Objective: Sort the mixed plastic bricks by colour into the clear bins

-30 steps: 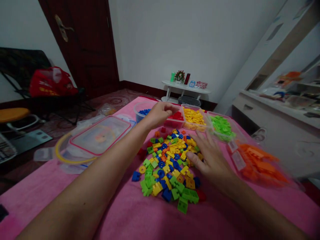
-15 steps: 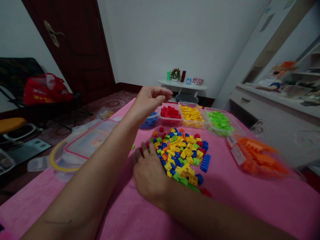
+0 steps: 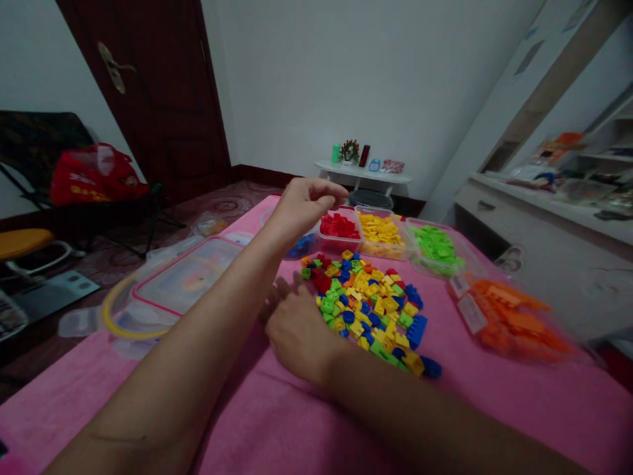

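Note:
A heap of small plastic bricks (image 3: 370,303) in yellow, blue, green and red lies on the pink cloth (image 3: 306,422). My right hand (image 3: 294,323) reaches across under my left arm and rests at the heap's left edge, fingers stretched out against the bricks. My left hand (image 3: 304,204) hovers raised above the blue tub (image 3: 301,247), its fingertips pinched together; whether anything is in them is hidden. Behind the heap stand a red-brick tub (image 3: 339,227), a yellow-brick tub (image 3: 380,234) and a green-brick tub (image 3: 435,247).
A clear box of orange pieces (image 3: 514,320) lies at the right. A lidded clear box with a pink rim (image 3: 188,277) sits at the left on plastic bags. Beyond are a dark door (image 3: 163,99), a folding chair with a red bag (image 3: 89,175), a white side table (image 3: 366,175) and a grey cabinet (image 3: 544,251).
My right hand crossed from the heap's right side to its left and pushed the bricks rightward. My left hand lifted off the tubs and now hangs pinched above them.

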Demonstrator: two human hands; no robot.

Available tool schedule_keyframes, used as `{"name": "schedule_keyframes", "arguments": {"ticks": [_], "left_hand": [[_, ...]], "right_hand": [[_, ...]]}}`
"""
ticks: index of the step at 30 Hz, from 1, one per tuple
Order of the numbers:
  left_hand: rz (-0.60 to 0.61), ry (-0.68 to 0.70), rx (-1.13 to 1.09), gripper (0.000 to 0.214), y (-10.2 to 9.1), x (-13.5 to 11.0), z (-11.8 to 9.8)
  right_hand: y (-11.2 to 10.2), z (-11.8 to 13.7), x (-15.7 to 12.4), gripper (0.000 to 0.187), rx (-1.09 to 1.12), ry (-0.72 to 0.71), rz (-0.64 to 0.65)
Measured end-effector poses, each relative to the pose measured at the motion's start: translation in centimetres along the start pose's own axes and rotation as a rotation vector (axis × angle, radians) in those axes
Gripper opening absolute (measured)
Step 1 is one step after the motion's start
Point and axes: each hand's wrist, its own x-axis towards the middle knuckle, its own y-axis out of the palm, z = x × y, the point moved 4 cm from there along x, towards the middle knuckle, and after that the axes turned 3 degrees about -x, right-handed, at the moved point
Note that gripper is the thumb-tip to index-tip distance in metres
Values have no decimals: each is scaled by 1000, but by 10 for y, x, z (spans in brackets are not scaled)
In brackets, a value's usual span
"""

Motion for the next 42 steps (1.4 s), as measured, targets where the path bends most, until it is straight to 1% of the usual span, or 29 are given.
{"name": "schedule_keyframes", "arguments": {"ticks": [1, 3, 5, 7, 10, 12, 15, 17, 20, 24, 26, 27, 29, 31, 33, 35, 38, 40, 42], "left_hand": [[0, 3, 2, 29, 0, 0, 1], [10, 4, 9, 29, 1, 1, 4], [31, -1, 13, 29, 5, 2, 10], [60, -7, 20, 28, 10, 3, 18], [103, -41, 66, 28, 19, 4, 35], [138, -62, 133, 29, 24, 4, 48], [189, -62, 297, 30, 29, 4, 65], [238, -64, 436, 30, 28, 2, 70], [360, -94, 695, 29, 23, -4, 67], [503, -182, 1044, 24, 18, -15, 49], [570, -222, 1166, 25, 18, -20, 45], [601, -240, 1203, 27, 19, -22, 46], [648, -270, 1225, 27, 23, -24, 54], [666, -270, 1214, 26, 27, -26, 67], [652, -237, 1206, 26, 31, -26, 77], [630, -202, 1206, 23, 32, -25, 82], [629, -191, 1195, 20, 30, -25, 74], [656, -171, 1143, 18, 29, -25, 60], [719, -136, 1033, 19, 32, -27, 45]], "right_hand": [[1, 5, 3, 41, 4, -25, 19], [2, 9, 9, 40, 13, -24, 55], [2, 6, 12, 38, 30, 6, 73], [1, -2, 11, 34, 33, 57, 102], [-3, -19, -1, 28, 11, 165, 148], [-6, -30, -14, 28, 35, 214, 150], [-8, -45, -33, 22, 165, 246, 124], [-10, -57, -44, 18, 286, 253, 68], [-16, -80, -57, 19, 420, 312, -24], [-21, -113, -70, 21, 465, 522, -108], [-17, -121, -72, 22, 466, 573, -123], [-13, -122, -72, 25, 465, 567, -126], [-4, -118, -69, 35, 464, 506, -134], [4, -110, -66, 43, 469, 431, -139], [10, -105, -64, 46, 477, 383, -124], [12, -103, -65, 43, 478, 371, -98], [12, -107, -67, 38, 475, 394, -63], [9, -111, -69, 36, 467, 421, -47], [3, -114, -71, 35, 451, 440, -34]]}}
